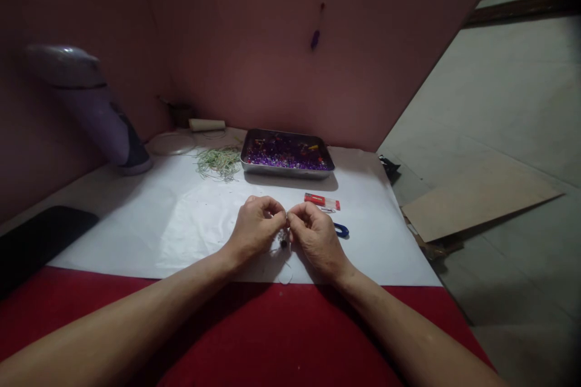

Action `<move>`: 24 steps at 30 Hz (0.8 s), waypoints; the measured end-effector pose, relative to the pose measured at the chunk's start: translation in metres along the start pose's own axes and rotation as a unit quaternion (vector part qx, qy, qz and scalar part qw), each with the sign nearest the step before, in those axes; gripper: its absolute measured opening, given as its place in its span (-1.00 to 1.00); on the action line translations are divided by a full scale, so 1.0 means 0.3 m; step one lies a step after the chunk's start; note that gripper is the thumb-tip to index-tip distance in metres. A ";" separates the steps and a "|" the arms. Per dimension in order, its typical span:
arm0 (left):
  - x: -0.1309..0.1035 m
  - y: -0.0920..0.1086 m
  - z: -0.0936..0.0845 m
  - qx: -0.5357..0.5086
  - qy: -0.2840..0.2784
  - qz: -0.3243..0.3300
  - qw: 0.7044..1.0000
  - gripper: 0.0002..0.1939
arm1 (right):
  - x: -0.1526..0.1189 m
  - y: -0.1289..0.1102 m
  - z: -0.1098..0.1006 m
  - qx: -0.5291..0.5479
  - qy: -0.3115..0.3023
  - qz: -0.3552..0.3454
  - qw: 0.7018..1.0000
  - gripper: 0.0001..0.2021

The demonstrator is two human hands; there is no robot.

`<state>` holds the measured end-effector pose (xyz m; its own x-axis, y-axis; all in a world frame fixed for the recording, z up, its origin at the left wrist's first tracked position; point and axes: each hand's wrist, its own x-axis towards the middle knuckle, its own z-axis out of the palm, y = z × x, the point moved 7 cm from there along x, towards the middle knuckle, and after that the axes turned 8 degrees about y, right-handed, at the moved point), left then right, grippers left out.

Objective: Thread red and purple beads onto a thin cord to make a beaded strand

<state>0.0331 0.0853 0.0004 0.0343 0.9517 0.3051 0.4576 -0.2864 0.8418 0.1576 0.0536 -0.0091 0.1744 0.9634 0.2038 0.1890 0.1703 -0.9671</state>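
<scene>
My left hand and my right hand meet fingertip to fingertip over the front of the white paper. Each is closed in a pinch. A small beaded piece with a dark round part at its lower end hangs between them, and a thin clear thread loops below it. What exactly each fingertip pinches is too small to tell. Just beyond my right hand lie a red packet and a small metal pin. A blue handle shows to the right of that hand.
A metal tray of purple beads stands at the back, beside a heap of pale green strands. A purple bottle and a black object are at the left. Cardboard lies at the right.
</scene>
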 end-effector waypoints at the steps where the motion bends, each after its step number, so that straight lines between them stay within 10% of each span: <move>1: 0.000 -0.002 0.001 -0.004 -0.003 -0.006 1.000 -0.90 | 0.000 -0.001 -0.001 -0.002 0.001 0.000 1.000 -0.89; 24: 0.000 -0.020 0.015 -0.060 -0.016 -0.013 0.998 -0.91 | 0.003 0.010 -0.003 0.016 0.007 0.011 1.000 -0.89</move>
<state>0.0345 0.0874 -0.0066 0.0527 0.9615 0.2698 0.3494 -0.2708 0.8970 0.1590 0.0548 -0.0116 0.1919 0.9640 0.1840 0.1545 0.1555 -0.9757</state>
